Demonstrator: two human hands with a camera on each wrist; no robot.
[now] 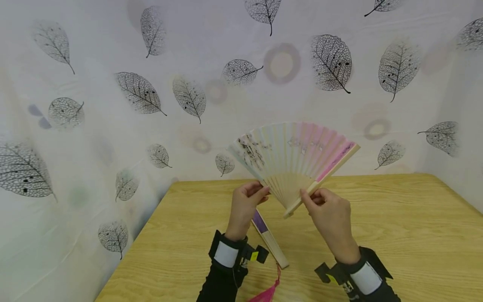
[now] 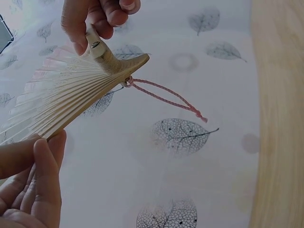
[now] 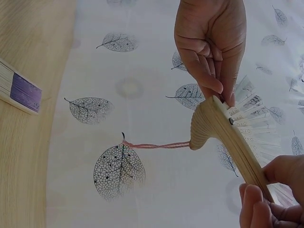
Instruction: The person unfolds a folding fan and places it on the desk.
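A folding fan [image 1: 288,155] is spread out above the table, its pleated leaf running from pale green on the left to pink on the right, with dark printed blossoms. My left hand [image 1: 243,207] pinches the left outer rib between thumb and fingers. On the other side, my right hand [image 1: 332,214] grips the right guard stick near the pivot. From the pivot end hangs a pink cord loop [image 2: 166,92], visible in both wrist views. Beneath, a folded fan [image 1: 269,239] with a purple section lies on the table beside my left wrist.
A pink tassel [image 1: 266,292] lies at the folded fan's lower end. The wooden table [image 1: 396,226] extends to both sides. Behind it hangs a white sheet [image 1: 211,37] printed with dark leaves and pale circles.
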